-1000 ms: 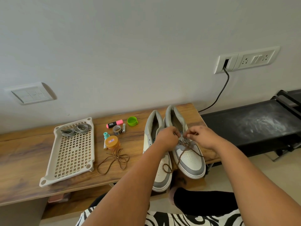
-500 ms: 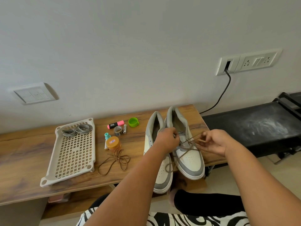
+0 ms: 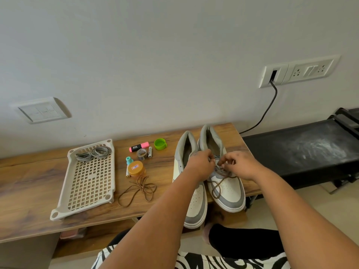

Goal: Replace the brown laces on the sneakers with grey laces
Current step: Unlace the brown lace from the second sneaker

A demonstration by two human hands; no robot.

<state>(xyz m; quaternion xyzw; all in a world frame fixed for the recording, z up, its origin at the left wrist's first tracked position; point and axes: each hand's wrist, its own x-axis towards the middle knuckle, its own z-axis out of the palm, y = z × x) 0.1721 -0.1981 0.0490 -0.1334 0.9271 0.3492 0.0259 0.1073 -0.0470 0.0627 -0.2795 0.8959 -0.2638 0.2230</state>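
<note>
One brown lace (image 3: 138,189) lies pulled free left of the grip, both hands' (image 3: 201,165) (image 3: 240,166) grip pinching the right sneaker's (image 3: 226,183) half-loosened lace (image 3: 218,186); grey laces (image 3: 93,154) wait untouched in the tray (image 3: 85,183)

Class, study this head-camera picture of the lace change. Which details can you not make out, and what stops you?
1. Eyelets of the right sneaker, head view: covered by the left hand and right hand.
2. Small print on the pink highlighter: too small.
3. How many grey laces lie in the tray: coils overlap.
4. Black bench: cut off by the right edge.
</note>
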